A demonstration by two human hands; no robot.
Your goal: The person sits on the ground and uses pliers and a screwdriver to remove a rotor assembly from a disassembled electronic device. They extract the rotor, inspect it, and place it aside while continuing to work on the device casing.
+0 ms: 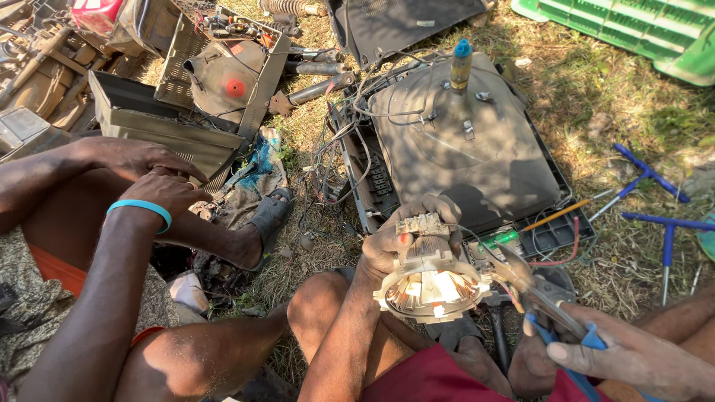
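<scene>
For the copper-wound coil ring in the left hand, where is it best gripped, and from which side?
Probably by its narrow plastic neck, from the far side, much as the left hand holds the coil ring now. The flared mouth with bare copper windings faces the camera and looks fragile. Thin wires leave on the right, where the right hand brings pliers, so that side is best left free.

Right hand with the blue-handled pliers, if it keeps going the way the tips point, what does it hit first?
The right hand aims the pliers up-left at the copper-wound yoke held by the left hand. Thin wires beside the yoke probably come first; depth is unclear.
</scene>
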